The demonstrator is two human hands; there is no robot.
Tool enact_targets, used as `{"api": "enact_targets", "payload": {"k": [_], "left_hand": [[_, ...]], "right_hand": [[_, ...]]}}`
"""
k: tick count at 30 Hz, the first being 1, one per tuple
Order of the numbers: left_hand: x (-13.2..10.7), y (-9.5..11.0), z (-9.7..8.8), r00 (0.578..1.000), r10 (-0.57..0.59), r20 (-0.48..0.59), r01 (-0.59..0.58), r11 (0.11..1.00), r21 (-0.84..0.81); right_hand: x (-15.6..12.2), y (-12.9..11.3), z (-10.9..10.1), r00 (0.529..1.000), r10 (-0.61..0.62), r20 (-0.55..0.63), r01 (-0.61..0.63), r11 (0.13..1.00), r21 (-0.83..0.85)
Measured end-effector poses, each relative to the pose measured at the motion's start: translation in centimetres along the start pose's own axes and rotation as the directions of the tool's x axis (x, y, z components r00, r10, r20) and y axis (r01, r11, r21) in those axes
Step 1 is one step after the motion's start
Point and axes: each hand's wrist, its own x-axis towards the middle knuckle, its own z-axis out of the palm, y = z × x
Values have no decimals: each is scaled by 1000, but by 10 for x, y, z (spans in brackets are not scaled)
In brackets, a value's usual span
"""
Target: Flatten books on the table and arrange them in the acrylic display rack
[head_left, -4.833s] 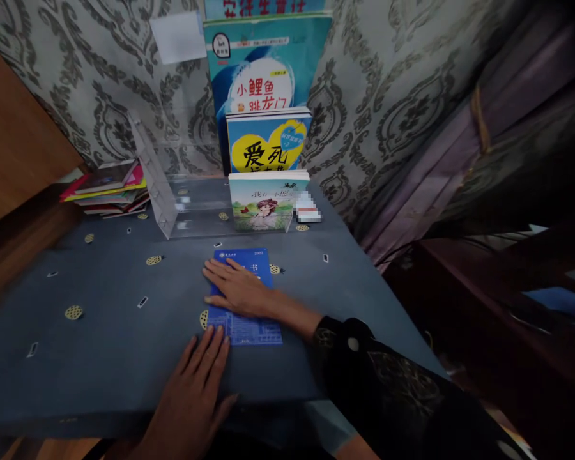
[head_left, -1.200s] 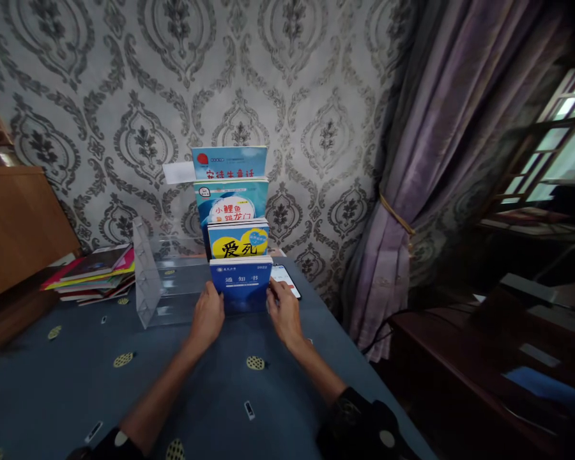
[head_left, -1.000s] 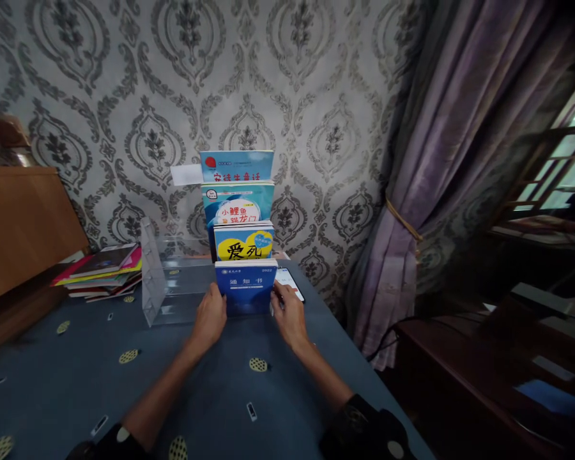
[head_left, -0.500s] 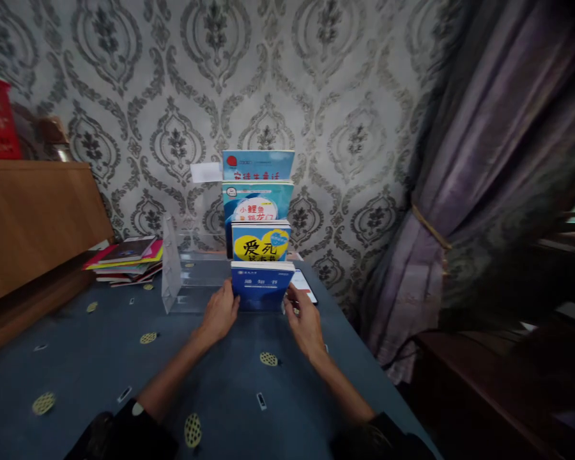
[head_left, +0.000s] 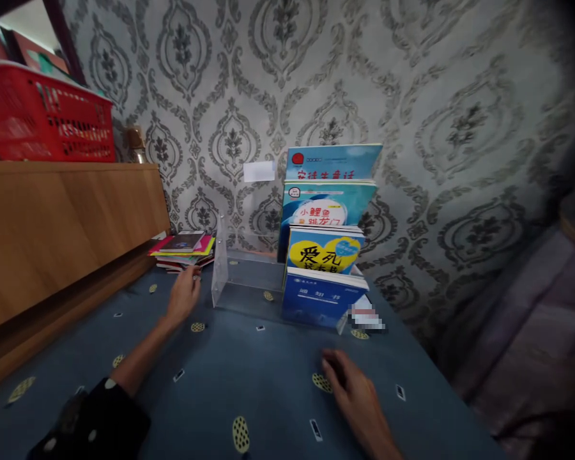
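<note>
Where the left hand [head_left: 184,295] is stretched: just short of a flat stack of books [head_left: 182,245], which is laid at the far left of the table, against the foot of the wooden cabinet. Whether the fingertips touch the stack cannot be told.
State of the left hand: held loosely open with the fingers slightly curled and nothing gripped. It is placed between the stack and the left wall of the clear rack.
The right hand [head_left: 352,393]: held low over the cloth near the front edge, fingers relaxed and close together, nothing held.
The clear rack [head_left: 220,275]: a stepped acrylic stand, stood at the back of the table by the wall. Only its right part is filled.
The dark blue book [head_left: 322,300]: stood upright in the front step, well apart from both hands.
Behind it: a yellow-and-blue book [head_left: 323,252], a pale blue book [head_left: 326,207] and a top blue book [head_left: 333,161] are tiered upward.
The table [head_left: 268,377]: covered in blue cloth dotted with small yellow rounds.
The wooden cabinet [head_left: 52,236]: at the left, with a red basket [head_left: 43,118] set on top.
</note>
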Motion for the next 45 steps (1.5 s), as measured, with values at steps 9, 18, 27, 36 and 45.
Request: {"api": "enact_targets", "payload": {"k": [9,18,27,36,45], "left_hand": [[81,-63,7,990,-94,100,62,957,284],[124,-72,19,953,-95,286,-41,899,436],[138,-73,25,916,-117,384,-110,847,521],[136,-71,17,919,-51,391,-191,809,556],[108,-92,-4,928,70,366,-281,777,563]], "right_hand": [[5,-9,-5,997,-40,61,45,996,-77],[9,-4,-6,994,-46,99,55,994,-90],[10,1,-3,992,-67,103,76,993,-89],[9,6,-2,990,-97,98,105,991,-83],[10,5,-2,985,-107,132,122,987,-108]]}}
